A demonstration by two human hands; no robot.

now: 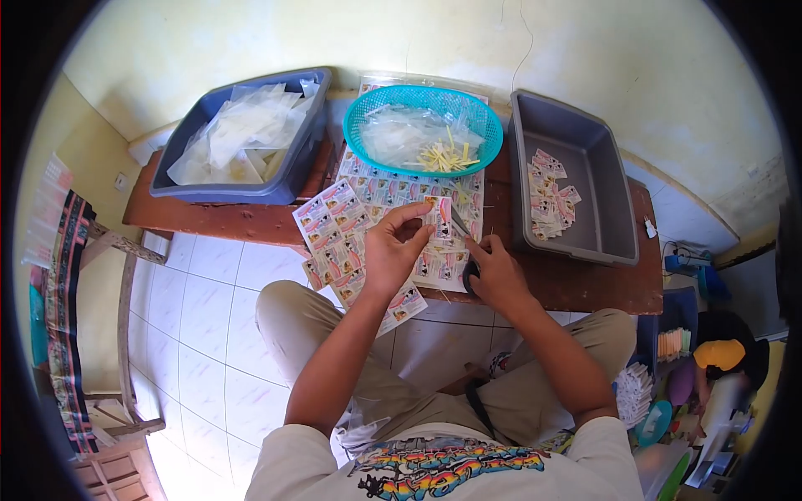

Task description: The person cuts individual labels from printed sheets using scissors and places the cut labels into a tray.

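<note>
Between thumb and forefinger, my left hand [391, 252] pinches a small printed label [439, 215]. My right hand [499, 275] grips a pair of scissors [470, 275] by the dark handle, and the blades point up beside the label's right edge. Whether the blades touch the label I cannot tell. Uncut sheets of the same printed labels [338, 230] lie below and left of my left hand, partly hanging over the bench edge toward my lap. More printed sheets [380, 185] lie flat on the bench behind both hands.
A teal basket [351, 138] holds clear plastic and pale yellow strips [449, 155]. On the left, a blue-grey tub [242, 194] contains translucent sheets. At right, a grey tub [597, 167] holds cut labels [551, 196]. Everything stands on a reddish-brown bench [576, 288]. Another person [720, 355] is at far right.
</note>
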